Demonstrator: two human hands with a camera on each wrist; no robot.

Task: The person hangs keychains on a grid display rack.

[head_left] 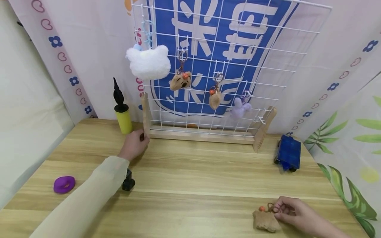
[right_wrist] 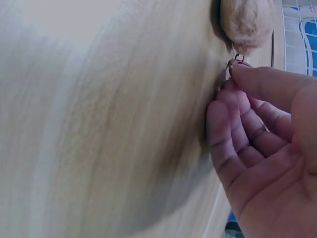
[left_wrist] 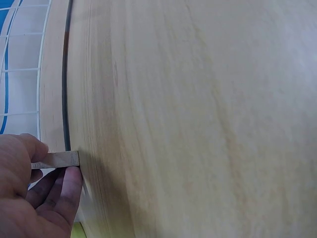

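Observation:
My left hand (head_left: 135, 144) grips the left wooden foot (head_left: 146, 115) of a white wire grid rack (head_left: 205, 66). In the left wrist view, thumb and fingers lie on either side of that wooden piece (left_wrist: 59, 159). At the front right, my right hand (head_left: 293, 213) pinches the ring of a brown plush keychain (head_left: 266, 220) with an orange bead. In the right wrist view the ring (right_wrist: 237, 62) sits between thumb and fingertip, the fuzzy plush (right_wrist: 246, 22) beyond it. From the grid hang a white plush (head_left: 150, 62), two brown plush keychains (head_left: 180, 81) and a lilac one (head_left: 239, 108).
Behind my left hand stands a yellow balloon pump (head_left: 123, 119) with a black tip. A purple ring-shaped object (head_left: 64, 184) lies at the left, and a small black object (head_left: 128, 181) sits beside my left sleeve. A blue toy vehicle (head_left: 288, 152) stands near the right edge of the table (head_left: 193, 185).

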